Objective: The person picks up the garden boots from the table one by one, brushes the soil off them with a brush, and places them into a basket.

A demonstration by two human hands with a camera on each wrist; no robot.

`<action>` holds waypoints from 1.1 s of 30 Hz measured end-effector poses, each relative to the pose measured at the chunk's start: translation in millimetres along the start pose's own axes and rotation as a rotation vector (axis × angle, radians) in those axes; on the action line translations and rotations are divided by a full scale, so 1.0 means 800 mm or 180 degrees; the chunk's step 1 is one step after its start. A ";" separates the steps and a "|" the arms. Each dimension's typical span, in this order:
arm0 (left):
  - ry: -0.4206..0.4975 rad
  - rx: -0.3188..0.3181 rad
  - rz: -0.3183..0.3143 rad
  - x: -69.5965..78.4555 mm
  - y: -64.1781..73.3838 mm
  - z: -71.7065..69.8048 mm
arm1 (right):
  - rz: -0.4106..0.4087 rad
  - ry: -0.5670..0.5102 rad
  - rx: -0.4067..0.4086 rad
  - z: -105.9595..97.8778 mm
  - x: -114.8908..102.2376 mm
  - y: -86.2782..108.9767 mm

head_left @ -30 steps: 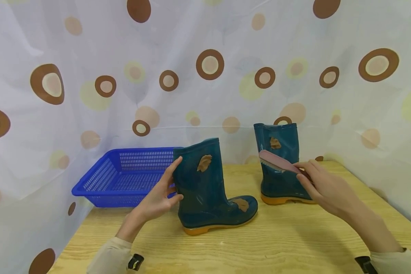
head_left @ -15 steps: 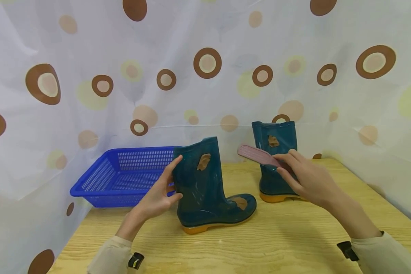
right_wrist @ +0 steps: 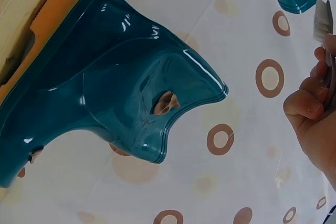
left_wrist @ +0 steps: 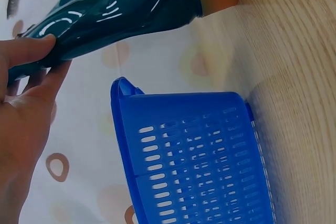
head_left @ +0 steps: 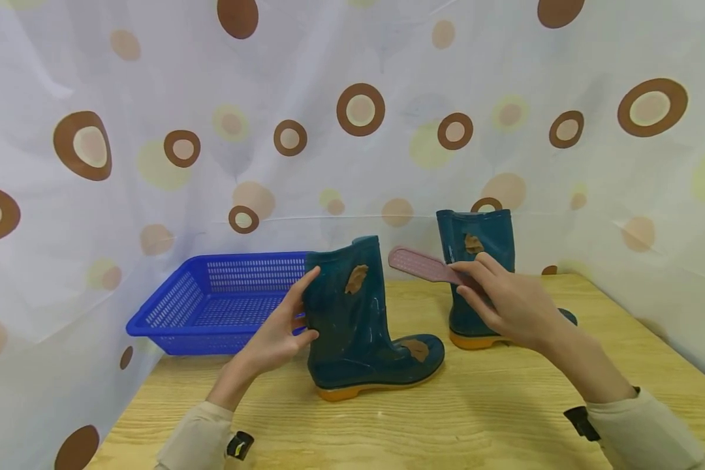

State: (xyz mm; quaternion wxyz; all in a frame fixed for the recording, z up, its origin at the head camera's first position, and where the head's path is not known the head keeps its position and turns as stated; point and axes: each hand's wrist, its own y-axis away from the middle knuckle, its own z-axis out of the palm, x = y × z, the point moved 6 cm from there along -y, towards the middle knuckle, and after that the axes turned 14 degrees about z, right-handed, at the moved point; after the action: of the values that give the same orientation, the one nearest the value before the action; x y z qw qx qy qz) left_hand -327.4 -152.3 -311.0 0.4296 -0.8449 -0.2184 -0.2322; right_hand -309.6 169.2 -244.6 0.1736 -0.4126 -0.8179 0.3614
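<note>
My left hand (head_left: 276, 333) grips the back of a teal rubber boot's shaft (head_left: 346, 326), thumb on the near side. That boot stands upright on its orange sole, toe to the right, with brown mud-like patches on shaft and toe. In the left wrist view, the fingers and thumb wrap the boot's (left_wrist: 121, 11) upper edge. My right hand (head_left: 505, 300) holds a pink brush (head_left: 420, 264) by its handle, bristles facing down and away. The brush head is in the air just right of the boot's shaft. White bristles of the brush (right_wrist: 322, 22) show in the right wrist view.
A second teal boot (head_left: 455, 245) with a brown patch stands behind my right hand, partly hidden by it. At the back left, a blue plastic basket (head_left: 176, 336) sits on the wooden table (head_left: 423, 431). A patterned curtain (head_left: 305, 59) hangs behind the table.
My right hand has carried the brush left, from in front of the second boot to near the held boot, turning the brush's back toward the head camera. My left hand keeps its grip.
</note>
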 end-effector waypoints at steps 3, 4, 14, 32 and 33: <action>0.0002 0.0056 -0.0016 -0.002 -0.001 -0.001 | -0.0008 0.0000 -0.0020 0.004 -0.005 -0.003; 0.0007 0.0077 -0.0022 -0.003 -0.001 -0.001 | -0.0006 -0.0005 -0.0033 0.006 -0.006 -0.004; 0.0044 0.0166 -0.0097 -0.008 0.000 0.005 | 0.0027 -0.0145 -0.0141 0.021 -0.023 -0.011; 0.0017 0.0200 -0.0088 -0.013 -0.003 0.003 | -0.0080 -0.0250 -0.0167 0.037 -0.052 -0.030; 0.0021 0.0201 -0.0086 -0.012 -0.003 0.003 | -0.0079 -0.0254 -0.0172 0.038 -0.052 -0.031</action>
State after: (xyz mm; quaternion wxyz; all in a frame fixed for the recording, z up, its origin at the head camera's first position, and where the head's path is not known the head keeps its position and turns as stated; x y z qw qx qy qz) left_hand -336.3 -150.8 -316.4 0.4536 -0.8271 -0.2356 -0.2337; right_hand -316.0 112.0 -246.4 0.1341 -0.3922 -0.8387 0.3532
